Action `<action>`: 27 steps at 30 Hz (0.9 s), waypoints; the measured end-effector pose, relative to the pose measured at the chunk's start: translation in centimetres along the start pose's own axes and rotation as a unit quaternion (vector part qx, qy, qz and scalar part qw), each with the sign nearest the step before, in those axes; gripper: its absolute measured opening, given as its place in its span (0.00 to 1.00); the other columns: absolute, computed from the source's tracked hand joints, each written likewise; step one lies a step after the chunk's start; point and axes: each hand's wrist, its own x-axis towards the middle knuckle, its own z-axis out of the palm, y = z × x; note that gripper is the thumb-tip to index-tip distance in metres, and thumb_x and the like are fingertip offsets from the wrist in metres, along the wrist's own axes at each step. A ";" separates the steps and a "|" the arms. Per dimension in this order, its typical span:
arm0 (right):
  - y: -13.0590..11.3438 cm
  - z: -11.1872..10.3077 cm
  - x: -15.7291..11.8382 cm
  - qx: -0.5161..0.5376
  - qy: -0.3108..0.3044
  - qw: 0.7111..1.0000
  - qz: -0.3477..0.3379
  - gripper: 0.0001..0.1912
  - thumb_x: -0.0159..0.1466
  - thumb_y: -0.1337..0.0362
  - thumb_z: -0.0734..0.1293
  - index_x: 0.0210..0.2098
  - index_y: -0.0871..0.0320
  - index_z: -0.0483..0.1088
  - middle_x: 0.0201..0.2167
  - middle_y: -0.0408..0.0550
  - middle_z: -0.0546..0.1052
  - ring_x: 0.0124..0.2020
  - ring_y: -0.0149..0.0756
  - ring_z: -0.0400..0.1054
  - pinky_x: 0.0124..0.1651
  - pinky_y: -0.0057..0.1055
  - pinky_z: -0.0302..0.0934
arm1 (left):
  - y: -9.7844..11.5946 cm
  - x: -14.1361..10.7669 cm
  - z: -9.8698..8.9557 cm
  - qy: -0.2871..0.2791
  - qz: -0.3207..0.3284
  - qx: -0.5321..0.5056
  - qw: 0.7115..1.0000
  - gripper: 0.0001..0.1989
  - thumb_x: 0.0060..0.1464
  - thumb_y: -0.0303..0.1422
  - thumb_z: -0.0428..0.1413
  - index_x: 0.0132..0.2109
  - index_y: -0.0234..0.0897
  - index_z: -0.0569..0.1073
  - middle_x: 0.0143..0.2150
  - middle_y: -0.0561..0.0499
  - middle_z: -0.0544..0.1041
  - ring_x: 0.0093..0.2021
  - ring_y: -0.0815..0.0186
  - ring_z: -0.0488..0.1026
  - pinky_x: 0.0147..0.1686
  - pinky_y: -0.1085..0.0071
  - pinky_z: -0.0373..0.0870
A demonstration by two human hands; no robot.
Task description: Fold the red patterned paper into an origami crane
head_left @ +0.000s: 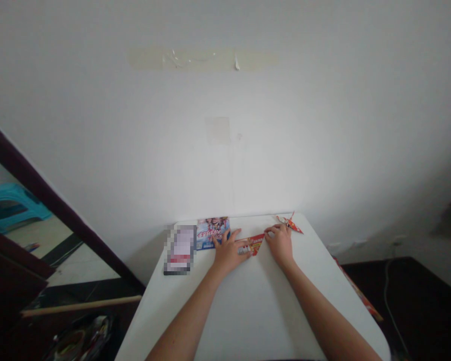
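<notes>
A folded piece of red printed paper (pixel 256 244) lies flat on the white table (pixel 244 311), tapering to a pointed corner on its right. My left hand (pixel 227 253) rests over its left part with fingers spread, hiding that end. At the pointed corner, the fingertips of my right hand (pixel 280 243) are bent together and pinch the paper. Just beyond my right hand sits a folded red paper shape (pixel 293 224) with pointed ends. A blue printed leaflet (pixel 208 233) lies beside my left hand, its lower right corner near my fingers.
A phone with a blurred screen (pixel 181 248) lies at the table's left edge. The white wall (pixel 225 170) stands directly behind the table. Down on the left are a blue plastic stool (pixel 17 208) and a wooden stick (pixel 82 305). A cable (pixel 388 291) runs down at the right.
</notes>
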 end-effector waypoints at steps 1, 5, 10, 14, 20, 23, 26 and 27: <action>-0.1 -0.1 0.0 0.000 -0.001 1.000 0.001 0.11 0.64 0.62 0.65 0.37 0.54 0.81 0.44 0.55 0.74 0.52 0.48 0.61 0.57 0.42 0.56 | 0.0 0.0 0.0 0.000 -0.001 0.000 1.000 0.20 0.54 0.52 0.61 0.54 0.69 0.76 0.71 0.59 0.62 0.72 0.43 0.50 0.64 0.25 0.30; -0.3 -0.4 0.0 -0.005 -0.011 1.000 0.007 0.10 0.63 0.62 0.66 0.37 0.53 0.81 0.45 0.54 0.73 0.53 0.48 0.61 0.58 0.41 0.55 | 0.0 0.0 0.0 0.002 -0.001 0.001 1.000 0.21 0.53 0.53 0.61 0.55 0.69 0.75 0.71 0.59 0.62 0.72 0.42 0.50 0.64 0.24 0.30; -0.3 -0.7 0.0 -0.011 -0.025 1.000 0.003 0.10 0.62 0.60 0.67 0.38 0.51 0.82 0.47 0.54 0.72 0.55 0.48 0.61 0.59 0.43 0.56 | 0.0 0.1 0.1 0.003 -0.002 0.006 1.000 0.21 0.53 0.54 0.60 0.55 0.70 0.75 0.71 0.59 0.62 0.71 0.41 0.50 0.63 0.22 0.32; -0.1 -0.7 -0.1 -0.011 -0.031 0.999 -0.004 0.10 0.61 0.61 0.69 0.40 0.50 0.82 0.48 0.53 0.72 0.55 0.48 0.61 0.59 0.43 0.57 | 0.1 0.1 0.0 0.001 -0.009 -0.003 1.000 0.21 0.53 0.53 0.61 0.54 0.69 0.76 0.71 0.58 0.62 0.72 0.40 0.50 0.64 0.24 0.32; 0.1 -0.7 0.0 -0.010 -0.050 0.999 -0.014 0.12 0.59 0.63 0.70 0.43 0.49 0.81 0.51 0.52 0.71 0.56 0.47 0.62 0.61 0.42 0.56 | 0.1 0.1 -0.2 -0.008 -0.012 -0.001 1.000 0.20 0.53 0.54 0.60 0.54 0.69 0.76 0.72 0.59 0.62 0.72 0.41 0.50 0.64 0.25 0.32; 0.3 -0.7 -0.1 -0.007 -0.061 0.998 -0.019 0.13 0.59 0.63 0.71 0.44 0.50 0.80 0.52 0.53 0.71 0.57 0.47 0.62 0.61 0.43 0.57 | 0.1 0.1 -0.2 -0.005 -0.014 -0.004 1.000 0.20 0.53 0.54 0.60 0.54 0.68 0.76 0.71 0.59 0.62 0.72 0.40 0.50 0.64 0.24 0.31; 0.4 -0.8 -0.2 -0.006 -0.077 0.997 -0.026 0.14 0.59 0.61 0.72 0.45 0.50 0.80 0.53 0.53 0.71 0.58 0.48 0.61 0.61 0.44 0.57 | 0.1 0.1 -0.1 0.001 -0.015 -0.007 1.000 0.20 0.53 0.54 0.60 0.53 0.66 0.77 0.71 0.58 0.62 0.72 0.40 0.50 0.64 0.25 0.30; 0.4 -0.9 -0.2 -0.006 -0.082 0.996 -0.029 0.14 0.59 0.60 0.72 0.45 0.49 0.79 0.54 0.52 0.70 0.58 0.48 0.61 0.61 0.44 0.57 | 0.1 0.1 -0.1 0.003 -0.014 -0.008 1.000 0.20 0.53 0.54 0.60 0.53 0.66 0.77 0.71 0.58 0.62 0.72 0.40 0.50 0.64 0.24 0.30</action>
